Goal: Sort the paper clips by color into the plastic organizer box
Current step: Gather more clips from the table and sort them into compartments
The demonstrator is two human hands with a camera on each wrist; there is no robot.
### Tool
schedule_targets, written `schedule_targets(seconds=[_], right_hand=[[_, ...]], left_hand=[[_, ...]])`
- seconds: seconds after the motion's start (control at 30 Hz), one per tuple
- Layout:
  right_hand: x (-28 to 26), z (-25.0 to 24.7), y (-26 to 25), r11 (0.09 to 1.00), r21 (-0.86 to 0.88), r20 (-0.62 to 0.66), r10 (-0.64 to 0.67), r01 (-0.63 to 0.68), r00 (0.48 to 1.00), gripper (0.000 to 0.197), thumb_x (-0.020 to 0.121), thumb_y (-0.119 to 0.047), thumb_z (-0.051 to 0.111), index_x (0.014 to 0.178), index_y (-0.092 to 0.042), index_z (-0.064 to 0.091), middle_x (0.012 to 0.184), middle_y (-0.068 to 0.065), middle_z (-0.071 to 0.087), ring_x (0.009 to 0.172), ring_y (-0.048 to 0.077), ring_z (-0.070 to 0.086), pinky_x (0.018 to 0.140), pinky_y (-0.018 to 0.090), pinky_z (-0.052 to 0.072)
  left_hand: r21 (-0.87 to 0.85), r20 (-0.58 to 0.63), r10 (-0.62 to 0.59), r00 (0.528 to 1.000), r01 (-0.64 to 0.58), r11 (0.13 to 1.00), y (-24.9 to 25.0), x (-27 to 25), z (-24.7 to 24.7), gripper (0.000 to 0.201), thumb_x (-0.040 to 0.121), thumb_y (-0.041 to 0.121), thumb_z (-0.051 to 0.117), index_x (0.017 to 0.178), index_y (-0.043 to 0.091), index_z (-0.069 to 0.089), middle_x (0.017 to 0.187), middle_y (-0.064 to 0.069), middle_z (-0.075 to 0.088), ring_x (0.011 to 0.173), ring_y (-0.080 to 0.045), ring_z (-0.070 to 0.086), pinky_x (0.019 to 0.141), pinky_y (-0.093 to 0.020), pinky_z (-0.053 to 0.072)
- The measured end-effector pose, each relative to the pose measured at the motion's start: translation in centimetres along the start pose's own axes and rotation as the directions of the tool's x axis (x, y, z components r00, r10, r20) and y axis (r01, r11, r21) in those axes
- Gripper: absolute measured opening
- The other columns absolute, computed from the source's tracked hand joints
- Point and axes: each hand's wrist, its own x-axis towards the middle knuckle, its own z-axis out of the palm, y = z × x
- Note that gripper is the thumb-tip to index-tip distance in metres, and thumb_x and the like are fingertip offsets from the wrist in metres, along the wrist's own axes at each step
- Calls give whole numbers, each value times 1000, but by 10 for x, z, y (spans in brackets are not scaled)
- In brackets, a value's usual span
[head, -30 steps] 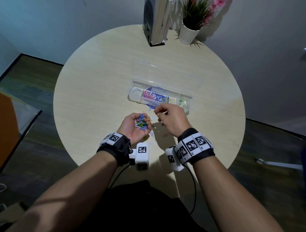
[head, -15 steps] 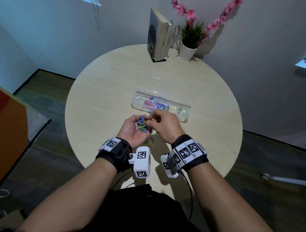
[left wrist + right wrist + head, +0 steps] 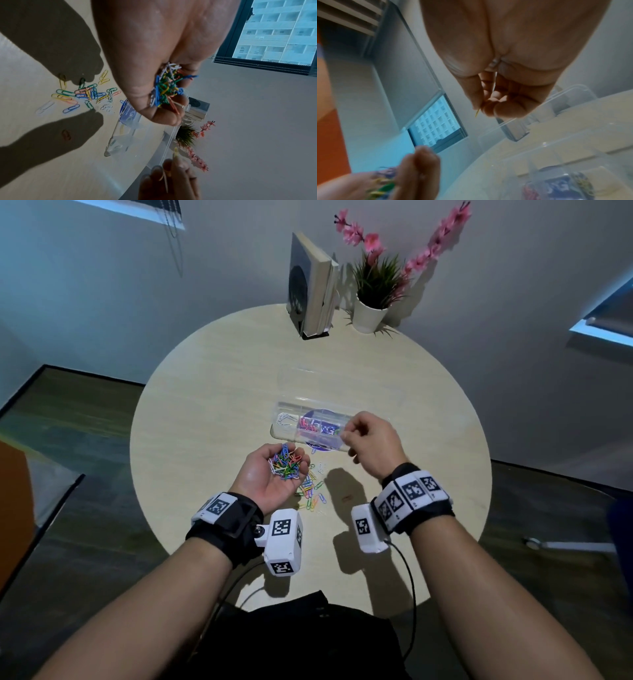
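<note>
Rightward over the organizer box (image 3: 291, 414) went the right hand (image 3: 371, 445), pinching a yellow clip (image 3: 175, 151) lengthwise; left hand (image 3: 270, 474) cups mixed clips (image 3: 286, 462).

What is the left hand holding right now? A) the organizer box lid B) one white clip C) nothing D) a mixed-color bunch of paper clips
D: the left hand is cupped palm-up around a mixed-color bunch of paper clips; the left wrist view shows the same bunch in its fingers.
</note>
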Motion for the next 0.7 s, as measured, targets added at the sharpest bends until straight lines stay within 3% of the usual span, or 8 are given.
schedule_targets(seconds=[0.07, 0.2, 0.4, 0.5, 0.57, 0.67, 0.7], right_hand=[[14, -4, 8, 998, -5, -62, 62, -63, 996, 23, 85, -9, 63, 67, -22, 55, 64, -2, 58, 57, 21, 57, 53, 30, 48], [45, -6, 23, 978, -106, -105, 168, -179, 980, 19, 81, -14, 62, 63, -20, 58, 70, 4, 65, 77, 34, 67, 71, 44, 58], [84, -9, 27, 954, -230, -85, 179, -194, 980, 10, 85, -15, 60, 76, -14, 62, 86, 13, 71, 85, 33, 67, 75, 35, 56], [94, -8, 27, 956, -222, -37, 187, -190, 982, 2, 83, -22, 63, 84, -20, 63, 94, 11, 72, 85, 31, 68, 80, 37, 56], [90, -7, 19, 975, -194, -12, 109, -109, 994, 4, 83, -22, 63, 87, -22, 64, 91, 5, 70, 81, 27, 67, 79, 33, 55], [69, -8, -5, 980, -128, 37, -147, 151, 988, 2, 82, -18, 67, 84, -19, 67, 76, -3, 64, 72, 15, 58, 68, 19, 46], [60, -8, -14, 963, -122, 69, -232, 239, 970, 3, 81, -17, 68, 84, -19, 69, 75, -3, 62, 71, 14, 56, 68, 19, 44]], left_hand=[[-16, -2, 16, 1000, -17, 1000, 4, 1, 1, 23, 90, 13, 45, 74, 4, 58, 72, -11, 58, 72, -27, 65, 64, -27, 57], [-30, 15, 45, 999, -45, 999, 7, 2, 5, 23, 92, 13, 44, 77, 2, 57, 74, -13, 59, 73, -30, 70, 67, -31, 59], [-33, 48, 100, 994, -98, 995, 6, 11, 23, 30, 92, 13, 45, 79, -3, 67, 85, -18, 67, 82, -33, 70, 72, -35, 60], [-45, 71, 107, 992, -104, 994, -1, 13, 34, 33, 94, 17, 42, 85, -3, 67, 88, -19, 68, 81, -34, 71, 71, -36, 60], [-45, 83, 98, 992, -95, 995, -2, 14, 39, 38, 96, 21, 38, 93, -4, 66, 94, -21, 69, 83, -35, 71, 73, -39, 58], [-52, 94, 82, 992, -78, 996, -3, 18, 42, 44, 98, 26, 32, 106, -5, 62, 102, -22, 69, 87, -36, 70, 77, -43, 57], [-48, 101, 74, 992, -70, 996, -4, 19, 43, 45, 99, 27, 31, 109, -5, 61, 102, -22, 69, 87, -36, 70, 76, -43, 57]])
